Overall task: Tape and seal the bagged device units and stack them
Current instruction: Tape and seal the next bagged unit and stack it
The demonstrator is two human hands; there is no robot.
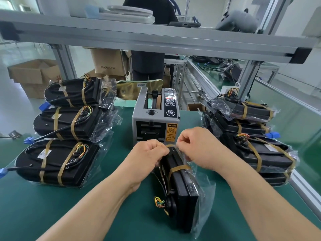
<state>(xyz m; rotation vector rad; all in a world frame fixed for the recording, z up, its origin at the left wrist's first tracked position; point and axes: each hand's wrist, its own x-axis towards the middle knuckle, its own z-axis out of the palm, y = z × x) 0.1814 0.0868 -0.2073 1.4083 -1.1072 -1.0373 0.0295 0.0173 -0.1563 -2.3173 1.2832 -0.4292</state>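
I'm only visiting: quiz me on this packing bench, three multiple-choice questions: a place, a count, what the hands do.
1. Where is the tape dispenser? A) overhead shelf B) floor C) green mat, just beyond the held unit
2. How many bagged units lie at left? A) three B) one C) six
3. The left hand and right hand are: A) lying flat B) both pinching the held unit's far end C) pressing buttons
Answers: 1 C, it stands behind the hands; 2 A, three lie in a row; 3 B, both pinch it there.
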